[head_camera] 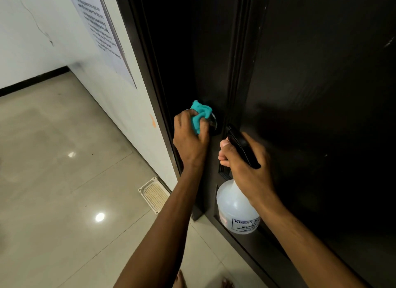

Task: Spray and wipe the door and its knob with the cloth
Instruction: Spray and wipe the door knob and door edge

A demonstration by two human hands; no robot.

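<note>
A dark, nearly black door (310, 84) fills the right half of the view. Its round knob (212, 123) shows as a shiny rim near the door's left edge. My left hand (189, 137) grips a crumpled teal cloth (200, 114) and presses it against the knob, covering most of it. My right hand (244, 165) holds a translucent white spray bottle (235, 208) by its black trigger head (241, 146), just right of and below the knob. The nozzle points up toward the door.
The dark door frame (150, 73) meets a white wall (120, 94) bearing a printed paper notice (100, 28). Glossy beige floor tiles (64, 180) stretch to the left. A white vent grille (154, 194) sits at the wall's base. Bare toes (182, 280) show at the bottom edge.
</note>
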